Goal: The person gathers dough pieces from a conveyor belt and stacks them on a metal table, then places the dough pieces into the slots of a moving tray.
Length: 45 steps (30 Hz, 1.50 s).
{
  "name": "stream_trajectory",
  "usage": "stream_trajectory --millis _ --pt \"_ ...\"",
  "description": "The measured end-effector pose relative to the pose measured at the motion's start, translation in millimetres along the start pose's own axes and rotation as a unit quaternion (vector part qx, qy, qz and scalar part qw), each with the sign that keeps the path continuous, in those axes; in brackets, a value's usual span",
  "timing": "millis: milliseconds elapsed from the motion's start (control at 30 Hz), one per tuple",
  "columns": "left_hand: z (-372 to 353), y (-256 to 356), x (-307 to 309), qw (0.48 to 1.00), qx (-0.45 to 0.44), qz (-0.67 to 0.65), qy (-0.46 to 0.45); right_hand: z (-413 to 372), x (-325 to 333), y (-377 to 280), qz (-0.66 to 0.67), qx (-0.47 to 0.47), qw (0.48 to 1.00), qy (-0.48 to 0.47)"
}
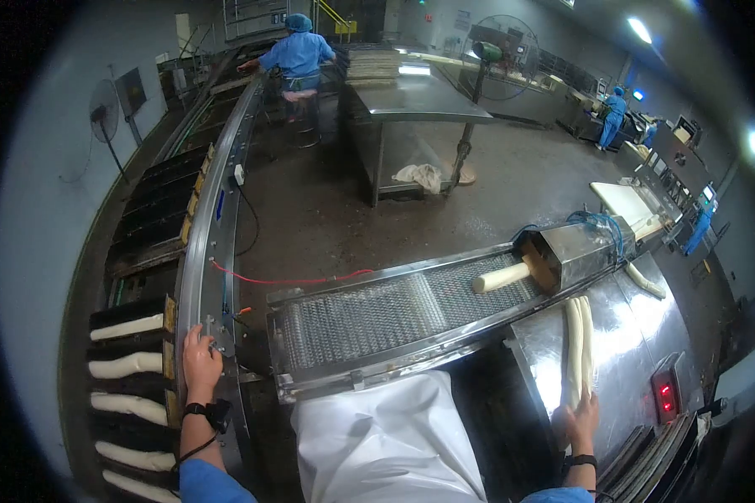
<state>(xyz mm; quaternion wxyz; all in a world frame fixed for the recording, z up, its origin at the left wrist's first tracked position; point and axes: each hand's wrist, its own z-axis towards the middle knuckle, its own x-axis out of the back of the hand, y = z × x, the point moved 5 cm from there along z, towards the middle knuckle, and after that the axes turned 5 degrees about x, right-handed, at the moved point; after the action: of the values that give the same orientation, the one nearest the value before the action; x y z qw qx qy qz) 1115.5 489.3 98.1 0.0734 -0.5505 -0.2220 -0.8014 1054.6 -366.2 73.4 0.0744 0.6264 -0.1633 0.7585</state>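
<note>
In the head view, the right hand [580,419] is laid on the near ends of two dough ropes [579,344], which lie side by side and touching on the steel table [637,335], just right of the mesh belt [369,318]. Whether the fingers are closed around the ropes cannot be told. The left hand [201,362] is rested open, fingers spread, on the conveyor rail [203,277], well apart from the right.

The ropes look soft and are probably best supported along their length and slid rather than pulled by one end, so that they are not thinned or torn. They are likely best kept parallel, since pressing could make them stick together.

On the belt a dough log [502,277] is seen at the mouth of a metal chute [575,251]. Beside the rail, dark trays [127,365] are filled with dough pieces. A white apron [386,436] is seen below.

The concrete floor [327,193] is stained, and a red cable [285,279] is run across it. Two people in blue, a near one [296,54] and a far one [614,113], are seen at work by other steel benches.
</note>
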Motion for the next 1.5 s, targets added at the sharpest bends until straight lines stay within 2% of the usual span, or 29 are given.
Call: stream_trajectory --millis 133,200,233,300,433,533,567,600,633,700,733,767,800,867,933,1000,1033,1100,1200,1333,1433,1467,1500 --pt "0 -3 -2 1.000 -0.003 -0.009 -0.003 -6 -20 30 0.005 -0.052 0.999 0.011" --pt "0 -2 -2 1.000 -0.005 -0.005 -0.005 -11 -24 38 -0.075 -0.052 0.991 0.100" --pt "0 -2 -2 1.000 -0.004 -0.003 -0.007 -13 -22 36 -0.071 -0.058 0.991 0.100" --pt "0 -2 -1 1.000 -0.011 0.006 -0.009 -7 4 -8 -0.118 0.030 0.989 0.082" --pt "-2 -2 -5 1.000 -0.010 0.025 -0.011 2 19 -25 -0.037 -0.066 0.997 0.016" --pt "-6 1 -9 0.999 -0.023 0.042 -0.002 7 20 -32 -0.056 -0.090 0.994 0.013" --pt "-9 1 -11 0.999 0.031 0.024 0.011 6 17 -30 -0.052 -0.108 0.993 0.013" --pt "-11 0 -14 0.996 0.087 0.005 0.024 8 15 -31 -0.059 -0.080 0.994 0.036" --pt "-11 5 -22 0.997 0.071 0.004 0.022 8 16 -33 -0.066 -0.051 0.995 0.058" --pt "-6 13 -48 0.992 0.112 -0.042 0.031 11 20 -38 -0.056 -0.054 0.996 0.051" --pt "-1 30 -59 0.993 0.101 -0.043 0.030 12 21 -40 -0.048 -0.042 0.997 0.044" --pt "0 54 -71 0.990 0.088 -0.107 0.001 12 20 -42 -0.066 -0.016 0.994 0.087" --pt "0 78 -82 0.982 0.075 -0.169 -0.030 12 18 -40 -0.064 -0.025 0.994 0.086" --pt "8 137 -97 0.975 -0.005 -0.210 -0.078 15 22 -41 -0.041 -0.004 0.996 0.081" --pt "11 204 -107 0.974 -0.080 -0.183 -0.106 16 18 -36 -0.053 -0.003 0.995 0.078" --pt "11 265 -112 0.958 -0.138 -0.216 -0.129 17 18 -36 -0.051 0.011 0.996 0.067" --pt "14 287 -116 0.957 -0.141 -0.217 -0.130 17 18 -37 -0.061 0.018 0.995 0.075" --pt "10 329 -129 0.932 -0.190 -0.227 -0.208 17 21 -38 -0.051 0.012 0.997 0.065" --pt "-5 364 -139 0.939 -0.202 -0.171 -0.220 16 21 -36 -0.036 0.019 0.997 0.072" --pt "-28 395 -122 0.952 -0.220 -0.100 -0.189 19 14 -37 -0.041 0.031 0.994 0.097" --pt "-43 404 -119 0.935 -0.235 -0.119 -0.237 25 16 -45 -0.030 0.033 0.995 0.094" --pt "-47 401 -118 0.938 -0.225 -0.120 -0.236 28 16 -46 -0.021 0.023 0.996 0.084" --pt "-53 400 -113 0.935 -0.252 -0.130 -0.211 30 16 -49 -0.023 0.034 0.996 0.082"
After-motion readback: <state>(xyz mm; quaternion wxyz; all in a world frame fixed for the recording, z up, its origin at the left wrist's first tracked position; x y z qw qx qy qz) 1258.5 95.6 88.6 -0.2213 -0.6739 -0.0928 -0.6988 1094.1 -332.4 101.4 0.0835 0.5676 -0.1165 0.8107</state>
